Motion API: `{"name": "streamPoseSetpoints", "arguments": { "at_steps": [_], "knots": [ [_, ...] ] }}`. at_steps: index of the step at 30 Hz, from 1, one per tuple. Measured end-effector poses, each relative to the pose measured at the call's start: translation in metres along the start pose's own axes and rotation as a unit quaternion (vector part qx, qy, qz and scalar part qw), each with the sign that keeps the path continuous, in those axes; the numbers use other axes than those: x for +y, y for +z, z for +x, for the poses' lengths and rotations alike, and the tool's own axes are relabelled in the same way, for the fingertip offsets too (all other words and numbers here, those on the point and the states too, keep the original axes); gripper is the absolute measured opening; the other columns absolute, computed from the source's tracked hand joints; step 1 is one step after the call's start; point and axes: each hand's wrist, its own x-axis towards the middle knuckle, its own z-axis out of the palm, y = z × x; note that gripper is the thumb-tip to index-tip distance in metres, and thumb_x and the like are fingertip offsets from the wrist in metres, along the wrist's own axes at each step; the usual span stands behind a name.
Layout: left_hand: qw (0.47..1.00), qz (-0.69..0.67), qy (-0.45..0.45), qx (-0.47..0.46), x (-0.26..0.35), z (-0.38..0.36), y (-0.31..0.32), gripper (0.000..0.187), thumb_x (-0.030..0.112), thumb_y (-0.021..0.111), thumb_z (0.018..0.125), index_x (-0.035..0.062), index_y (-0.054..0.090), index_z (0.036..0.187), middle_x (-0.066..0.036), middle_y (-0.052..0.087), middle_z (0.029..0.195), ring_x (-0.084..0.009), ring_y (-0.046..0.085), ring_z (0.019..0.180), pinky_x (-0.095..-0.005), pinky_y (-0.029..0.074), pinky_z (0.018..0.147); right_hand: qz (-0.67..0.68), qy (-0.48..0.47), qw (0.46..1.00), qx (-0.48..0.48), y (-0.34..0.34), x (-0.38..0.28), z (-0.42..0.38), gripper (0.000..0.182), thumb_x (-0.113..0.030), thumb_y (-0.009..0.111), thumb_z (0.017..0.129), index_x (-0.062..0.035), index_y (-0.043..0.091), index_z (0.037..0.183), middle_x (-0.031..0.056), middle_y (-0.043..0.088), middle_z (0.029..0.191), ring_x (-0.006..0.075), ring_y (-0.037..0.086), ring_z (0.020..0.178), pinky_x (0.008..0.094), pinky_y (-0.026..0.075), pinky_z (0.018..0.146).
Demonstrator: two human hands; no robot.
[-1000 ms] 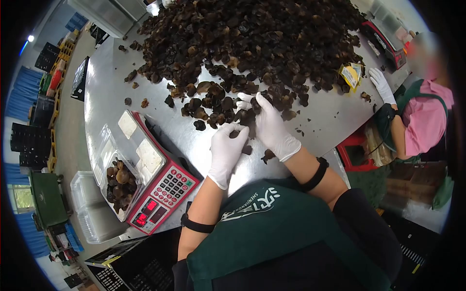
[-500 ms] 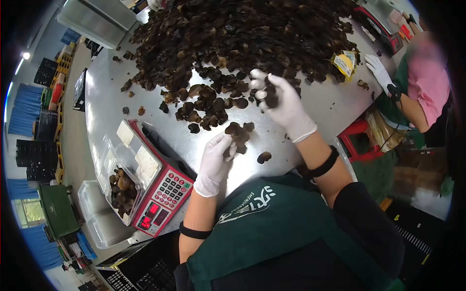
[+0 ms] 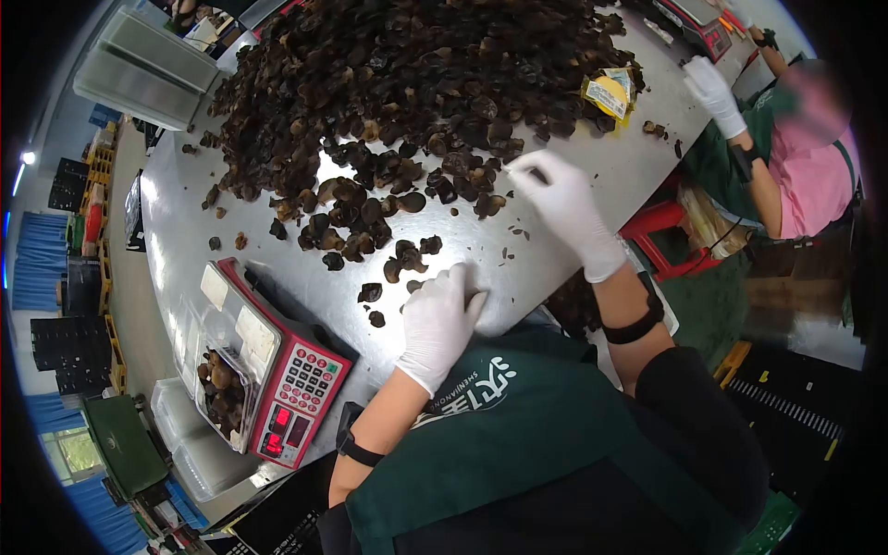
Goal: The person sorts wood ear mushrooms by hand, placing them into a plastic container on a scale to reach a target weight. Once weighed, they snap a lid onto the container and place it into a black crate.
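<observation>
Left hand [image 3: 437, 324]: half-curled near the surface's [image 3: 523, 282] front edge, hold untellable. Right hand [image 3: 562, 208]: loosely bent beside fungus [image 3: 458, 166], earlier piece gone, apparently freed.

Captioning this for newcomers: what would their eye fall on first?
Probably the great heap of dark, curled pieces far across the metal table. Then the red-and-white scale with glowing red digits, lower left, and the wearer's own white-gloved hands near the picture's middle.
</observation>
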Motion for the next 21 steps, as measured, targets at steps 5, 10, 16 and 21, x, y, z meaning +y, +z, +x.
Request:
{"name": "streamPoseSetpoints", "arguments": {
  "at_steps": [5,10,16,21],
  "knots": [
    [0.999,-0.025,0.038,0.03,-0.023,-0.018,0.026,0.031,0.027,0.072,0.087,0.0076,0.061,0.109,-0.01,0.066,0.085,-0.0279,0.067,0.072,-0.0389,0.054,0.064,-0.354,-0.02,0.934,-0.052,0.047,0.018,-0.003,0.038,-0.04,0.073,0.084,-0.0066,0.065,0.1,0.0144,0.071,0.091,0.0322,0.07,0.085,0.0414,0.053,0.076],
    [0.971,-0.21,-0.106,0.05,-0.031,-0.035,0.019,0.019,0.018,0.071,0.087,0.0066,0.059,0.095,-0.011,0.066,0.082,-0.0289,0.067,0.071,-0.0382,0.053,0.064,-0.353,-0.095,0.922,-0.125,0.031,0.032,0.011,0.035,-0.037,0.072,0.086,-0.0069,0.065,0.101,0.0104,0.07,0.083,0.0284,0.069,0.076,0.0398,0.053,0.071],
    [0.883,-0.416,-0.205,0.066,-0.049,-0.06,0.0,0.019,0.007,0.07,0.09,0.0054,0.051,0.087,0.0,0.059,0.076,-0.0042,0.053,0.069,-0.0232,0.046,0.062,-0.149,-0.028,0.977,-0.151,0.017,0.015,0.008,0.023,-0.021,0.066,0.092,-0.0116,0.071,0.112,0.0054,0.063,0.067,0.0126,0.06,0.059,0.0294,0.049,0.059],
    [0.812,-0.515,-0.269,0.065,-0.044,-0.066,-0.023,0.011,0.003,0.063,0.091,0.0028,0.062,0.102,0.001,0.059,0.086,-0.0046,0.051,0.075,-0.021,0.042,0.066,-0.249,-0.296,0.92,-0.066,0.073,0.013,0.034,0.026,-0.02,0.067,0.089,-0.0149,0.072,0.114,0.0055,0.072,0.086,0.0242,0.069,0.079,0.035,0.055,0.073]
  ]
}}
